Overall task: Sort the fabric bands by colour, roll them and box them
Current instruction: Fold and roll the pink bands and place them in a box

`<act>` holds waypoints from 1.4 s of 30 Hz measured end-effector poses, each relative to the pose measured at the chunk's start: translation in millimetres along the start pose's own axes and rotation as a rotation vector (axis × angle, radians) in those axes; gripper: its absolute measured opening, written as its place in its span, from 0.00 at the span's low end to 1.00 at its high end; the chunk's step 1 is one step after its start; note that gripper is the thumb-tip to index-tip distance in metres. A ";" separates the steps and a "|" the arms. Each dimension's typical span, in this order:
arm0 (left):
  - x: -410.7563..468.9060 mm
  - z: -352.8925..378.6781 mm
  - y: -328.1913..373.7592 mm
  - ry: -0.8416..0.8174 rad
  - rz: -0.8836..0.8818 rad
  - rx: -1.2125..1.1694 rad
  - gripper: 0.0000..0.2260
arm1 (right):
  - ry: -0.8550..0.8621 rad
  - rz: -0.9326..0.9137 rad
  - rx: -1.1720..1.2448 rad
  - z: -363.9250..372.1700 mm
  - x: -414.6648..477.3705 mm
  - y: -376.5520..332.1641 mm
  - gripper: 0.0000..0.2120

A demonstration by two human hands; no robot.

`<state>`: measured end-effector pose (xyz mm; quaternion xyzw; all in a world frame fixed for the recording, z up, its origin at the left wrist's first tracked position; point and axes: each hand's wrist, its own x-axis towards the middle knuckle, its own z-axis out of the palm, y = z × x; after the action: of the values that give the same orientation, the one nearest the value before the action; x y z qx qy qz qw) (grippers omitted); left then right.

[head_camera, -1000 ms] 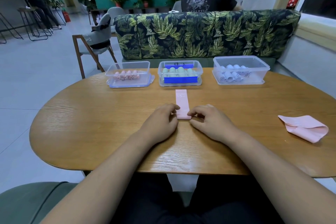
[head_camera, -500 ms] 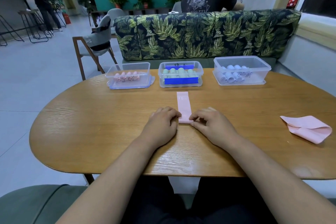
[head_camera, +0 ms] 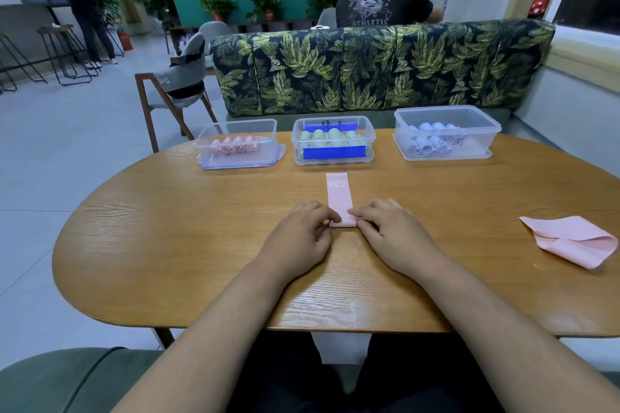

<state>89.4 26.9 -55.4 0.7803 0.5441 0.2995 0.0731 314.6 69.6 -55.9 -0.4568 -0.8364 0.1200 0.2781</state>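
Two hands on one pink band (head_camera: 339, 194), laid flat and lengthwise at mid bench (head_camera: 167, 228), far end toward 12 o'clock, near end tucked into both grips. Left hand (head_camera: 302, 231) grip: fingers (head_camera: 323, 214) curled, pinching the near end at band's 7 o'clock corner. Right hand (head_camera: 385, 231) grip likewise clamped, on the 5 o'clock corner. Prob. the very start of the roll, first turn barely formed. Risks, as judged: could go cone-shaped w/ uneven push from one side; could slacken and spring open w/ a loose first turn, esp. if stretchy; could skid on smooth wood instead of turning over, w/ too little downward press. Could also end up in the wrong box: pink box (head_camera: 240, 144) at 11 o'clock, green box (head_camera: 333, 141) at 12, pale box (head_camera: 446, 132) at 1. Second pink band (head_camera: 570, 240) crumpled and folded at 3 o'clock, well apart, untouched, easy to overlook. Band in hand: pale pink, thin, matte, straight-edged, white "15" printed near far end, smaller print unreadable. Soft and limp by look; poss. elastic, not certain.
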 end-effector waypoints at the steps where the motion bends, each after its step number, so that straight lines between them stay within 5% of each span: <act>1: 0.4 -0.1 -0.3 0.002 0.001 0.005 0.13 | 0.010 -0.006 0.003 -1.0 -0.7 -1.4 0.14; 29: 4.5 5.6 -3.0 -0.047 -0.008 0.106 0.23 | -0.050 -0.056 -0.124 -0.3 -2.1 -5.1 0.21; 36: 28.6 -12.8 -20.4 0.049 -0.412 -0.544 0.28 | -0.133 -0.020 -0.114 -3.2 7.8 -2.6 0.21; 42: 68.1 -14.8 -36.1 -0.084 -0.238 -0.195 0.16 | -0.083 -0.061 -0.010 -4.2 26.8 9.4 0.15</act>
<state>67.8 98.9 -32.9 0.7112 0.5977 0.3073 0.2062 312.1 96.9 -47.2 -0.4271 -0.8613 0.1265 0.2444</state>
